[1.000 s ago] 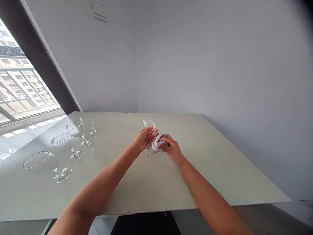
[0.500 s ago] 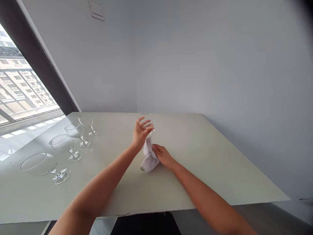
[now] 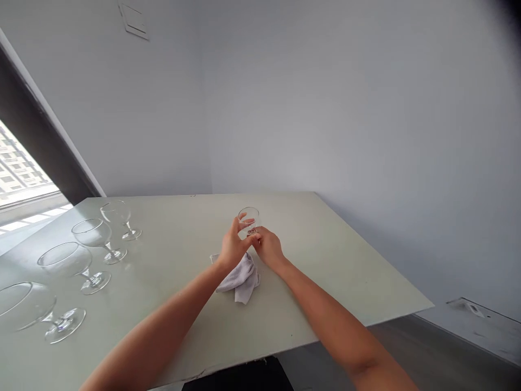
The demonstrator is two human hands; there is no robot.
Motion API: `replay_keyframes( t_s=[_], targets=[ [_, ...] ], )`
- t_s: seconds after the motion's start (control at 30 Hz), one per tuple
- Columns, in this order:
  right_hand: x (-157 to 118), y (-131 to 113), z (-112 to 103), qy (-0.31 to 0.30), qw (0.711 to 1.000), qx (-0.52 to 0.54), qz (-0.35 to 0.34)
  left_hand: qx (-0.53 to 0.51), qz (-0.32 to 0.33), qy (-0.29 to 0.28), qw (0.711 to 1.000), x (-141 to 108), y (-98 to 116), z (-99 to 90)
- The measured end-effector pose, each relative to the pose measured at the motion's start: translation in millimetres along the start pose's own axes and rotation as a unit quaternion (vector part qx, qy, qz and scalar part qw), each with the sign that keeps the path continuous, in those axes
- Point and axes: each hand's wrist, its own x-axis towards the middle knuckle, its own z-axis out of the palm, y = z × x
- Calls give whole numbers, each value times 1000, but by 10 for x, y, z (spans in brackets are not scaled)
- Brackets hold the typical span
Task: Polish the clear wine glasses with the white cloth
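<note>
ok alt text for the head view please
Both hands, left hand and right hand, hold a small stemmed glass above a white cloth on a pale table. Four empty stemmed glasses line the left side.

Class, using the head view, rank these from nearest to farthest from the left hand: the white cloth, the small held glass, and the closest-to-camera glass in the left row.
1. Small glass: in the left hand.
2. Cloth: just below the hand.
3. Row glass: far left edge.
</note>
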Motion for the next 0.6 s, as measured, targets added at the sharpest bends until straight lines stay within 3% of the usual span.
replay_keyframes(
  t_s=[0.13, 0.3, 0.43, 0.6],
  targets=[
    [260, 404, -86, 20, 998, -18, 62, 77, 16, 18, 997, -2, -292, -7],
    [602, 1180, -435, 95, 976, -78, 182, 153, -38, 33, 987, 3, -670, -19],
    [740, 1693, -757, 136, 946, -122, 269, 150, -59, 28, 987, 32, -765, -7],
    [812, 2069, -971, 163, 918, -140, 333, 143, -54, 16, 988, 56, -771, -11]
  ],
)
